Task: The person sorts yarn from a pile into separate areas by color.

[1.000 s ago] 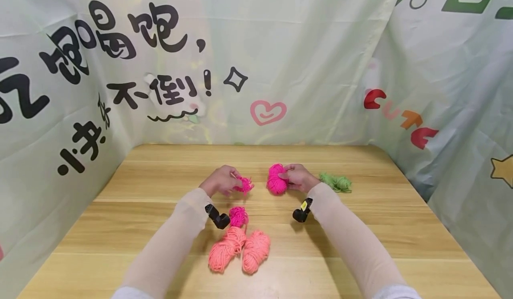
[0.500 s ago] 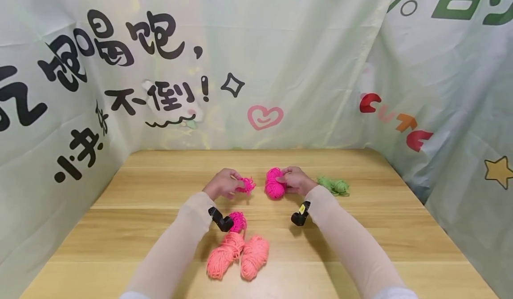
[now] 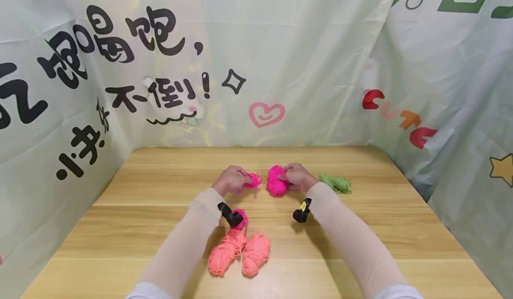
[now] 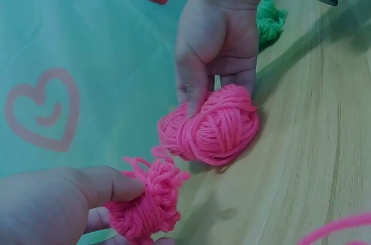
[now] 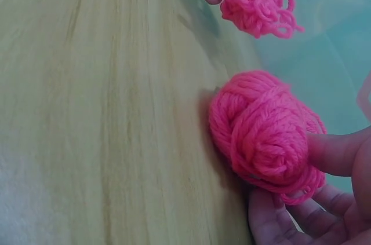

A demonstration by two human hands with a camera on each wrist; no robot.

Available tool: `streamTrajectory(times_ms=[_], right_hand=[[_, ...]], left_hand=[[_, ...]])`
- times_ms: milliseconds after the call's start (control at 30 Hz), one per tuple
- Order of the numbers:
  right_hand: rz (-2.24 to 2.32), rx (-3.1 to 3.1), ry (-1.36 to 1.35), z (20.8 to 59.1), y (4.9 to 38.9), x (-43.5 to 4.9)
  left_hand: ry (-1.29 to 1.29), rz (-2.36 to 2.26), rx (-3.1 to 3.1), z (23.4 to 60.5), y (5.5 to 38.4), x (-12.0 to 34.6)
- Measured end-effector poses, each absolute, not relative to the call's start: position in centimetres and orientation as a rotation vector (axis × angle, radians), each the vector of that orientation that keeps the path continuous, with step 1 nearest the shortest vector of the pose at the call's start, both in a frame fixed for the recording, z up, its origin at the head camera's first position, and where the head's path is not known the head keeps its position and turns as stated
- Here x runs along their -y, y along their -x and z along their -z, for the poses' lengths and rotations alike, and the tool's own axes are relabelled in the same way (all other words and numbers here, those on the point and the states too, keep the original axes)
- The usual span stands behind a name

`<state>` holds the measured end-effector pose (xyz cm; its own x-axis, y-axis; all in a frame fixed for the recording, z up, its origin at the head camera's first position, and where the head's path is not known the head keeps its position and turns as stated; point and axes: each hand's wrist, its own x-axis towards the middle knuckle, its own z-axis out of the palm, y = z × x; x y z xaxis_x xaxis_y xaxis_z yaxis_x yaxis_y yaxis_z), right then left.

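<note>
My left hand (image 3: 231, 180) pinches a small, loopy bunch of bright pink yarn (image 3: 253, 180) between thumb and fingers, above the table. Just to its right, my right hand (image 3: 297, 177) grips a larger pink ball of yarn (image 3: 276, 181), thumb on one side and fingers on the other. In the left wrist view the small bunch (image 4: 152, 201) is close in front of the big ball (image 4: 211, 126). The right wrist view shows the ball (image 5: 261, 135) low over the wood, with the small bunch (image 5: 255, 7) beyond it.
Two coral yarn skeins (image 3: 226, 252) lie side by side near the front of the wooden table (image 3: 360, 236). Behind them sits another pink yarn bundle (image 3: 240, 219), partly hidden by the left wrist camera. Green yarn (image 3: 336, 183) lies beyond the right wrist. Printed curtains (image 3: 312, 76) enclose the table.
My left hand has moved to the right with the small pink bunch, closer to the big ball. The right hand and its ball have stayed nearly in place.
</note>
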<state>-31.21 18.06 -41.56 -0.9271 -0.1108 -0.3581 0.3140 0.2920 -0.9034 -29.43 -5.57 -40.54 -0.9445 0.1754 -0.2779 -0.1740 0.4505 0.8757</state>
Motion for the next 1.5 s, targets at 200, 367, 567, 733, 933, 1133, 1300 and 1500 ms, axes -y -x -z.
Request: streamTrajectory(times_ms=[200,367,567,733,933,1133,1300,1500], right_hand=[[1.647,-2.25,-0.185,41.6,31.5,-18.3],[1.644,-2.254,-0.187,41.7,31.6,-18.3],[1.629,-2.26,-0.187,41.5,31.6,-18.3],[1.62,-2.272,-0.195,41.6,31.6,-18.3],[1.625,-2.267,-0.188,42.0,31.6,-18.2],[1.637,-2.258,-0.198,41.9,31.5,-18.1],[1.65,-2.251,-0.194,41.9,31.5,-18.1],[1.658,-2.233,-0.208,41.8,31.4,-18.1]], left_hand=[[0.039,-1.536,-2.364,41.0,29.9,4.8],[0.055,-1.555,-2.362,41.1,30.0,4.3],[0.075,-1.563,-2.393,41.1,30.2,3.9],[0.086,-1.614,-2.346,41.3,30.2,3.6],[0.086,-1.656,-2.323,41.5,30.2,3.2],[0.076,-1.679,-2.349,41.6,30.0,2.6],[0.081,-1.68,-2.375,41.7,30.0,2.2],[0.086,-1.658,-2.392,41.9,30.1,1.9]])
